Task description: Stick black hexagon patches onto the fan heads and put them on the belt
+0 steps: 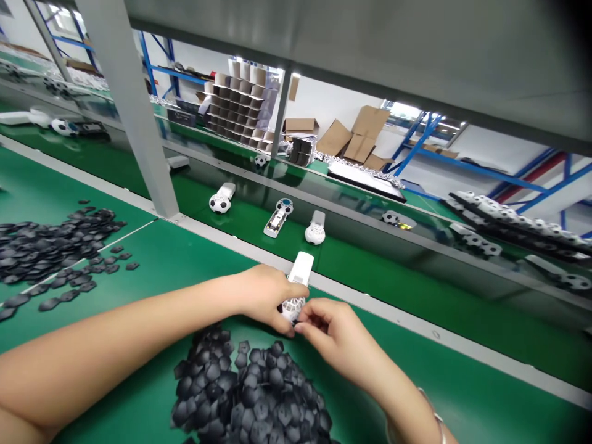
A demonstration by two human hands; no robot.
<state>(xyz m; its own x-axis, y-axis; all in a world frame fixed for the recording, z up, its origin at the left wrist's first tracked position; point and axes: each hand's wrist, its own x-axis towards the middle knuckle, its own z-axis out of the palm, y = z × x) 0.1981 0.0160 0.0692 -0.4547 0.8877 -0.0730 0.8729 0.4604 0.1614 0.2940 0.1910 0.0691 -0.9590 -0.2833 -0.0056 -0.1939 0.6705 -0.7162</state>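
My left hand (pixel 268 295) is wrapped round a white device (pixel 301 267) with a flat body and a round, football-patterned end. The device lies on the green table near the metal rail, its flat part pointing away from me. From the right, my right hand (pixel 329 327) has its thumb and index finger pinched at the lower edge of the round end. A small dark piece seems to be at those fingertips, mostly hidden. Just below both hands sits a large pile of black pentagonal pieces (pixel 272 394).
Beyond the metal rail (pixel 398 320), a green belt carries a football-patterned device (pixel 221 201), an opened one (pixel 279 218) and a white one (pixel 316 228). A grey post (pixel 134 117) rises at left, near another black pile (pixel 50 246). A shelf overhangs the top.
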